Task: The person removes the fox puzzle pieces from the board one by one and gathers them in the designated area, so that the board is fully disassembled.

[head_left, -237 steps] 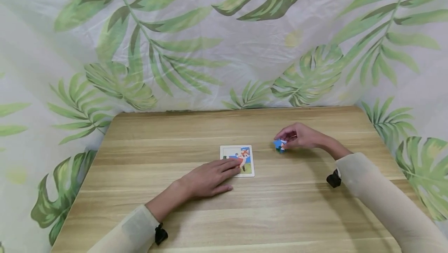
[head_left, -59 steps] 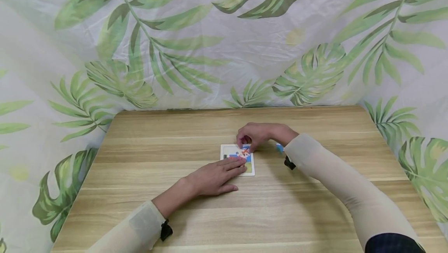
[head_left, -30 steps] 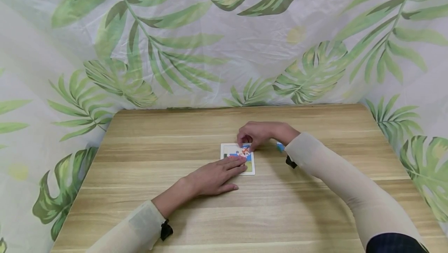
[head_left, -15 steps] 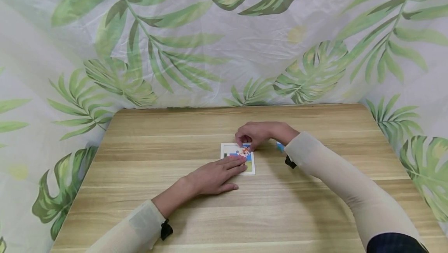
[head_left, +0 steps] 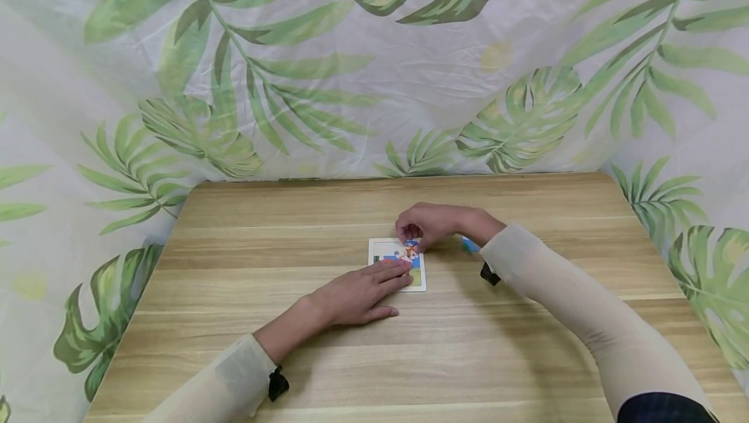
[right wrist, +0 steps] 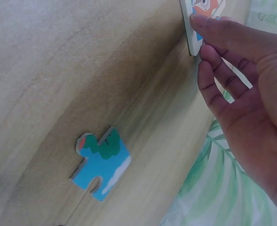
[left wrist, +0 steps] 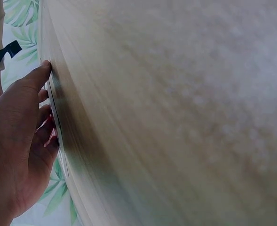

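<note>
A small square jigsaw puzzle board [head_left: 371, 249] with a white rim lies mid-table, showing part of a fox picture. My left hand [head_left: 354, 296] rests on its lower part, fingers stretched out and covering some of the picture. At the board's upper right corner, my right hand [head_left: 430, 223] has curled fingers and pinches a puzzle piece [head_left: 411, 253] with the fox's face. In the right wrist view the thumb [right wrist: 201, 21] lies over the edge of the board [right wrist: 189, 33]. A loose blue and green puzzle piece [right wrist: 103, 162] lies near the right wrist.
The wooden table [head_left: 263, 215] ends at a leaf-print cloth [head_left: 409, 85] behind it. In the head view the right forearm passes beside the loose piece and partly hides it. Black straps [head_left: 277, 384] hang from both sleeves.
Since the earliest frame, the right hand has moved left from the loose blue piece to the board's upper right corner. Lately it shifts only slightly there. The left hand stays on the board.
</note>
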### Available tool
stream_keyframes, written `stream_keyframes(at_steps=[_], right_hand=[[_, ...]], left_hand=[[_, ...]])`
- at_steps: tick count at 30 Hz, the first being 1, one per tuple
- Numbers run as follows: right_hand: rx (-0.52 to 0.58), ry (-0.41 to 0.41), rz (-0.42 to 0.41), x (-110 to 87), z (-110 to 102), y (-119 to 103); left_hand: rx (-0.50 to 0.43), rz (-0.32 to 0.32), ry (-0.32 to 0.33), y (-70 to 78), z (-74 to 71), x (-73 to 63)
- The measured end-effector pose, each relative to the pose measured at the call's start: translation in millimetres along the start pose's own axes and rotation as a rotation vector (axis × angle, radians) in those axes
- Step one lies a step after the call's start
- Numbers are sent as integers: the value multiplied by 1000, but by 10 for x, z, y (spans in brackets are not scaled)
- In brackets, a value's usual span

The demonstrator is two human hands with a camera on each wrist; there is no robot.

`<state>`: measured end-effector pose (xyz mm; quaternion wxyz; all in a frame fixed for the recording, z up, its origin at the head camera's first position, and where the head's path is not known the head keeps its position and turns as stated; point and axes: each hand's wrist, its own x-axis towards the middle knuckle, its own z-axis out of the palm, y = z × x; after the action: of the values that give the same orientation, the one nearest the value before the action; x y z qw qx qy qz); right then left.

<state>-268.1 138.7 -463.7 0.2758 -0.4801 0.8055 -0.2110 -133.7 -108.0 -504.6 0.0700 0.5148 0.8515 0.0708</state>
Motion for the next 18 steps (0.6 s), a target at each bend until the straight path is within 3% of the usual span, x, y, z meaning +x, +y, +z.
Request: stream_keyframes(at_steps=[18], right_hand=[[82,71,3,-64,70,12]], left_hand=[[2,13,12,6,-22,-6]])
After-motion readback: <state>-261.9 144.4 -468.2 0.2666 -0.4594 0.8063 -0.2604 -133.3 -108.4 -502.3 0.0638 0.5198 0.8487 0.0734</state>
